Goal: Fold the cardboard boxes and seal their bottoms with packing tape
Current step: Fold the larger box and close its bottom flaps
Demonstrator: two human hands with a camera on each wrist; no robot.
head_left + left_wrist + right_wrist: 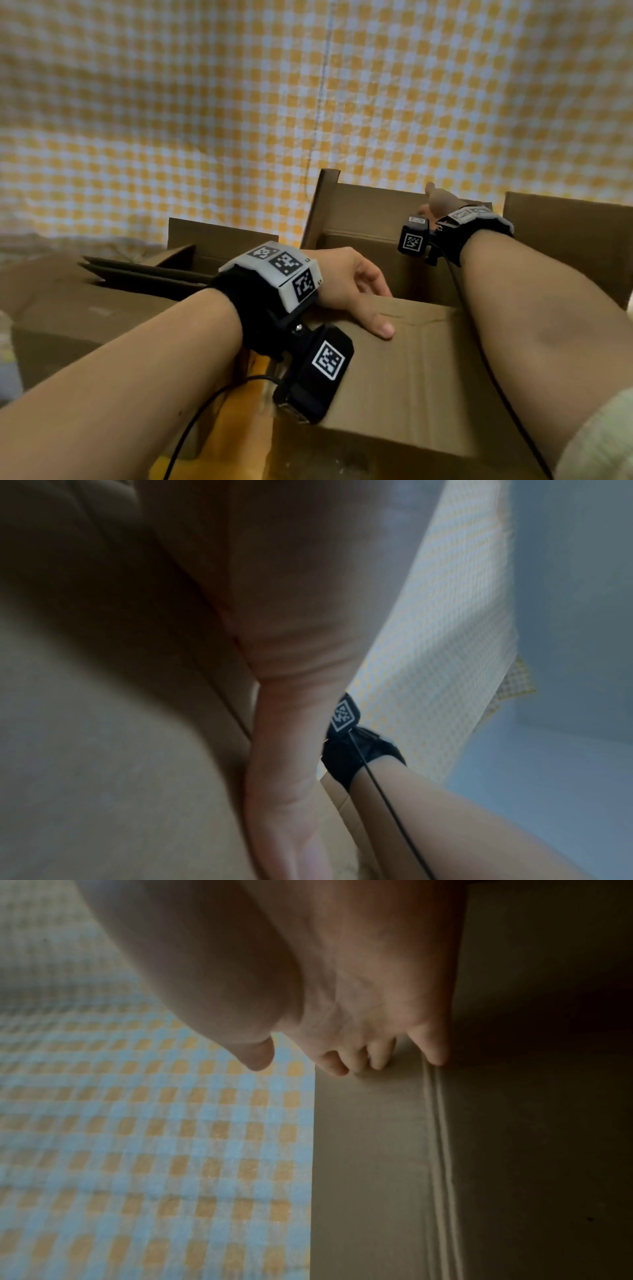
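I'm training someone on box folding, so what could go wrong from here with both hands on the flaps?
The left hand grips only the near flap at its edge, so the already creased cardboard might buckle. The right hand presses the far flap with straight fingers; it could slip off. No tape is in view, so folded flaps may spring open.

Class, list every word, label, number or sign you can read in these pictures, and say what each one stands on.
No readable words, brand names or numbers in any view.
Black-and-white square code markers, patterns and not text, on the left wristband, on its camera and on the right camera.
The boxes show no print.
The wall cloth carries only checks.
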